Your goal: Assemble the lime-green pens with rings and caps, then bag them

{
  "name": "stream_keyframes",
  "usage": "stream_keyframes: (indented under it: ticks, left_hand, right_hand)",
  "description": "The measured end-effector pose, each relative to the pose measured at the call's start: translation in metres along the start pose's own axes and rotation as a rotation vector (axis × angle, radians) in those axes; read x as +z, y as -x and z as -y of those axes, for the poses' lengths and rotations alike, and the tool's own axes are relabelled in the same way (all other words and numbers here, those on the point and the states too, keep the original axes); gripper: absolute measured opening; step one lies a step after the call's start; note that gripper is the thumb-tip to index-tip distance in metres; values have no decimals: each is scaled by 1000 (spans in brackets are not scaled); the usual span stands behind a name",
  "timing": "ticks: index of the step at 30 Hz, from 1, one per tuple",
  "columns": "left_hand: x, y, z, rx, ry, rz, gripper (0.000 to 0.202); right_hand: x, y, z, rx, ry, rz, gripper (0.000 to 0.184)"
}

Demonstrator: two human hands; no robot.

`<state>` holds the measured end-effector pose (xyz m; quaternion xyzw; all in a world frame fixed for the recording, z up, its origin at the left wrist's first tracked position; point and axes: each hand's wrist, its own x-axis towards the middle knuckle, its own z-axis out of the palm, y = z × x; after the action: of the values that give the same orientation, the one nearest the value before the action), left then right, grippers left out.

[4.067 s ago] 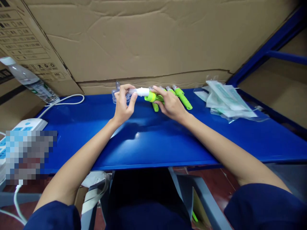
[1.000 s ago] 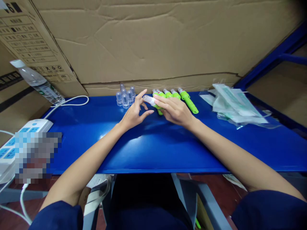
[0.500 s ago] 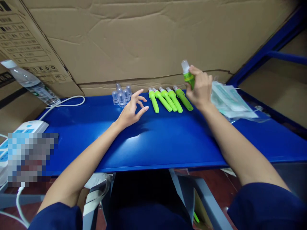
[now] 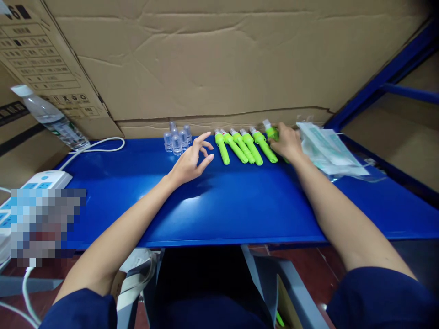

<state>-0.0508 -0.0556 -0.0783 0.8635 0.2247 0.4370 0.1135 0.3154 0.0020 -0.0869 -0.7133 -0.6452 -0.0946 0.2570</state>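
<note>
My right hand (image 4: 288,140) is closed on a lime-green tube (image 4: 272,132) with a whitish, clear-capped tip. It is down at the table, at the right end of a row of similar lime-green tubes (image 4: 253,150), which lie side by side with their clear tips toward the cardboard. My fingers hide most of the held tube. My left hand (image 4: 192,160) hovers over the table with fingers apart and nothing in it. Just behind and left of it, several small clear caps (image 4: 177,144) stand upright in a cluster.
The blue table (image 4: 219,205) backs onto a cardboard wall (image 4: 206,59). A plastic bag of face masks (image 4: 331,151) lies at right, near my right forearm. On the left are a water bottle (image 4: 56,121), a white cable (image 4: 106,139) and a power strip (image 4: 51,178).
My right hand has lowered the lime-green tube from above the table to the right end of the row. My left hand keeps almost the same place and pose.
</note>
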Motion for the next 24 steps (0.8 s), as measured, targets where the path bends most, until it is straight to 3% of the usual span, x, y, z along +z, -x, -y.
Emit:
stream_keyframes:
  ticks: [4, 11, 19, 24]
  left_hand:
    - [0, 0, 1, 2, -7, 3, 57]
    - [-1, -1, 0, 18, -51, 19, 51]
    - [-15, -2, -3, 49, -361, 157, 27]
    - [-19, -5, 0, 39, -503, 149, 26]
  right_hand:
    - [3, -2, -6, 20, -10, 96, 54]
    - [4, -4, -11, 30, -138, 134, 52]
    - [13, -5, -9, 20, -205, 106, 50]
    - [15, -8, -7, 75, -245, 110, 67]
